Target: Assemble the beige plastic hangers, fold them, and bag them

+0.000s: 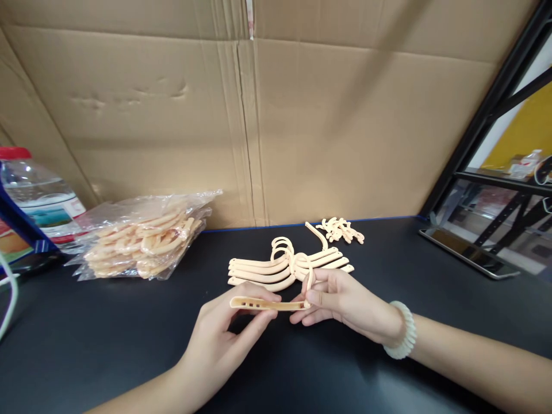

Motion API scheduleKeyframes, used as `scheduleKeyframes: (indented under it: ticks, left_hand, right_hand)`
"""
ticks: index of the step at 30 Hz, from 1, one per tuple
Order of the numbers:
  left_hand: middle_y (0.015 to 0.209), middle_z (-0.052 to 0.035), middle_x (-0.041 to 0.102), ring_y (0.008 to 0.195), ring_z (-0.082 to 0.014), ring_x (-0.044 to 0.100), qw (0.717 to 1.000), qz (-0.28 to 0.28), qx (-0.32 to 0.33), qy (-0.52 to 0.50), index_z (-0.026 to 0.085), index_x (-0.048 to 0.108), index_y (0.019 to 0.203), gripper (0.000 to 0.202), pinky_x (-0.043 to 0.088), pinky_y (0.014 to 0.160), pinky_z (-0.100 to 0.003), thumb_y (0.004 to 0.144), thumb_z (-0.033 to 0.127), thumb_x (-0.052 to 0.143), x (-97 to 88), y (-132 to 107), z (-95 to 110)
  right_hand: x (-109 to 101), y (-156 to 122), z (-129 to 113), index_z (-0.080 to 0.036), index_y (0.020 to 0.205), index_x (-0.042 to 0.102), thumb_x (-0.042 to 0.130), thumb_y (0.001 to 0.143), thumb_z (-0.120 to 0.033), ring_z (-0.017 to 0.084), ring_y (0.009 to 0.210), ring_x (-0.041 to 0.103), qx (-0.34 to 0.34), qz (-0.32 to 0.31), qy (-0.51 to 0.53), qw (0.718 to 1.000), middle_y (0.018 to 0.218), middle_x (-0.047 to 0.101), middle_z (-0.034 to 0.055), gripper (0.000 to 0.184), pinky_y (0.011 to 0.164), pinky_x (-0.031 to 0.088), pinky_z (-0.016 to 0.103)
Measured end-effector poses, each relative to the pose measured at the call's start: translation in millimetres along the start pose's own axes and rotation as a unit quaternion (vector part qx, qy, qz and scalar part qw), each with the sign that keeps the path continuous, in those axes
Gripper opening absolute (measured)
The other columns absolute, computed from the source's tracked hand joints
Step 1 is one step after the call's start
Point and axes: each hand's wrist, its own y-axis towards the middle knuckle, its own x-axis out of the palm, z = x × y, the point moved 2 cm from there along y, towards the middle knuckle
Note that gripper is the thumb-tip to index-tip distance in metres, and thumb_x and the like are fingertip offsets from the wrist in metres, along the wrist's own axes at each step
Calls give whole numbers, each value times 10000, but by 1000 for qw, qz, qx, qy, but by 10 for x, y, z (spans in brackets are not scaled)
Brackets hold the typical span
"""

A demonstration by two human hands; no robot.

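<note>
Hanger arm (268,305), pale peach, slotted

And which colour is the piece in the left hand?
Light cream piece, clearest in head view.

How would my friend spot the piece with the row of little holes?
On the black table, find the rows of pale hanger pieces. Nearer the camera, the left hand pinches the holed piece; the right hand holds a hook at its end. Unlike those on the table, it's held up, showing small dark holes near its left end.
</note>
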Motion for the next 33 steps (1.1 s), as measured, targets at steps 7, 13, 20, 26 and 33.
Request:
scheduleKeyframes:
  ticks: [7, 13, 20, 26, 33]
  left_hand:
    - [850, 5, 712, 725, -144, 702, 997, -12, -52, -48, 228, 674, 819, 127, 594, 631, -204, 817, 107, 638, 30, 7, 55]
    - [751, 20, 676, 617, -113, 666, 970, 50, -187, -146, 194, 624, 821, 39, 576, 592, -184, 828, 157, 630, 41, 69, 92]
    - [870, -2, 639, 681, -114, 625, 938, 40, -249, -238, 183, 570, 931, 125, 561, 619, -217, 842, 229, 646, 114, 59, 99]
    - [754, -21, 676, 702, -144, 653, 904, -66, -296, -301, 154, 586, 799, 171, 551, 651, -244, 777, 252, 724, 228, 7, 83]
    - [719, 0, 679, 632, -116, 642, 879, -15, -339, -334, 158, 528, 730, 263, 534, 633, -234, 726, 248, 775, 205, 27, 46]
  right_hand:
    - [67, 44, 98, -160, 778, 507, 734, 750, -441, 199, 661, 725, -65, 66, -62, 994, 700, 657, 13, 362, 620, 566, 286]
    - [116, 26, 27, -170, 796, 532, 717, 778, -396, 157, 712, 682, -106, 58, -62, 991, 802, 643, 20, 293, 624, 542, 264]
    - [142, -10, 0, -167, 730, 560, 748, 759, -342, 75, 531, 492, -129, 50, -100, 985, 706, 552, -25, 258, 490, 435, 215]
    - [229, 17, 3, -166, 770, 598, 705, 802, -321, 136, 676, 622, -144, 6, -116, 983, 743, 641, 14, 191, 608, 511, 259]
    - [-572, 165, -471, -187, 998, 675, 522, 921, -202, 223, 889, 591, -333, 129, -562, 746, 914, 673, 82, 172, 834, 482, 405]
